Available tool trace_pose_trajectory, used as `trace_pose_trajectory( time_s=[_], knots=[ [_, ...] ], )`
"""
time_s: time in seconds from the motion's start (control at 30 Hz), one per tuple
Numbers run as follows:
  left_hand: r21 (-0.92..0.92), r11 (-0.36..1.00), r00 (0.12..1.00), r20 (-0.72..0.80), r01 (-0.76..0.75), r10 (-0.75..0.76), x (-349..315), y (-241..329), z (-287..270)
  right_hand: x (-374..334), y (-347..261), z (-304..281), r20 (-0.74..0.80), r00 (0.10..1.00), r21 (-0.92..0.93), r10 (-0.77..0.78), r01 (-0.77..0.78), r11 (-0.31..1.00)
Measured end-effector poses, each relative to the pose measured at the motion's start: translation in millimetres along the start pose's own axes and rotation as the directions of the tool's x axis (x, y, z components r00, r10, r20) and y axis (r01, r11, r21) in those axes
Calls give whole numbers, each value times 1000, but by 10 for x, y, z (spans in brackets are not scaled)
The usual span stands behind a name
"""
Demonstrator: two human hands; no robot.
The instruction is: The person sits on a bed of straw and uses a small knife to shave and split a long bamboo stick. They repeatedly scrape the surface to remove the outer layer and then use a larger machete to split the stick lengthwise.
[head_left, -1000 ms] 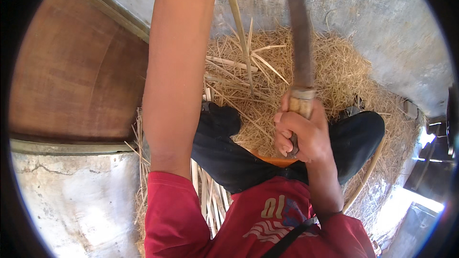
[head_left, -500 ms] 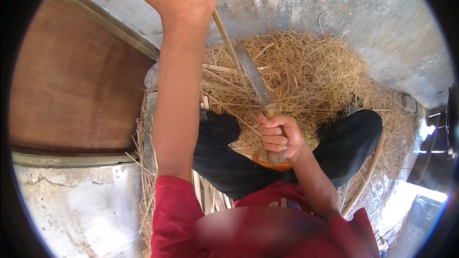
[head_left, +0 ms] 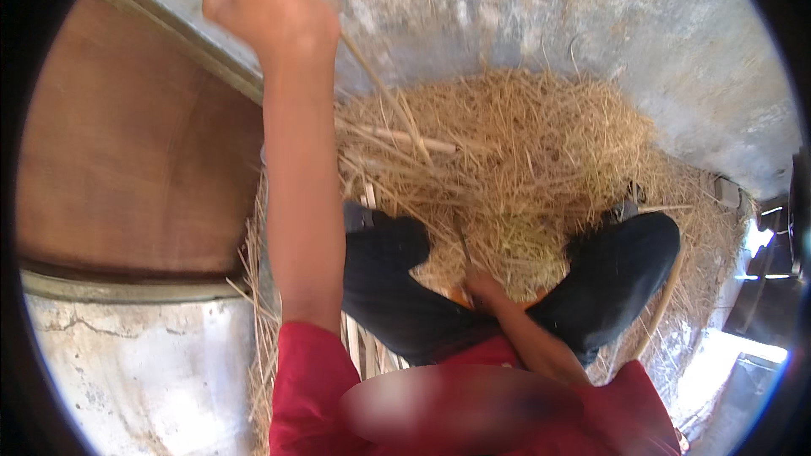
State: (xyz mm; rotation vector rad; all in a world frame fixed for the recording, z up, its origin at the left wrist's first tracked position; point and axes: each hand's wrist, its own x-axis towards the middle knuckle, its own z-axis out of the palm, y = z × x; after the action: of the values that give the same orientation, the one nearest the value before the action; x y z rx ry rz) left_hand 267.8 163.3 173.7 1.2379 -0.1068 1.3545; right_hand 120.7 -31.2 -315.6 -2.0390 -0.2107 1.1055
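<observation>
left hand [head_left: 269, 2] grip clenched on a cane strip [head_left: 384, 95] slanting down-right; right hand [head_left: 485, 289] grip indiscernible.

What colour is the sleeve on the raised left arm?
Red; the sleeve shows best in the head view, low in the frame.

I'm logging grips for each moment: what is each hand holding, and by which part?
The left hand grips a thin pale cane strip at its upper end. The right hand is low between the knees; its hold cannot be told.
</observation>
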Motion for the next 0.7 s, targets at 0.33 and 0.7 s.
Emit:
trace_pose_trajectory(
  time_s=[0.33,0.7],
  knots=[
    [-422,752,730,674,506,-114,292,128,-764,-1462,-1407,-1237,281,954,181,-105,54,982],
    [-268,910,844,518,316,-140,229,95,-544,-2192,-1785,-1190,-141,909,153,-392,411,899]
  ],
)
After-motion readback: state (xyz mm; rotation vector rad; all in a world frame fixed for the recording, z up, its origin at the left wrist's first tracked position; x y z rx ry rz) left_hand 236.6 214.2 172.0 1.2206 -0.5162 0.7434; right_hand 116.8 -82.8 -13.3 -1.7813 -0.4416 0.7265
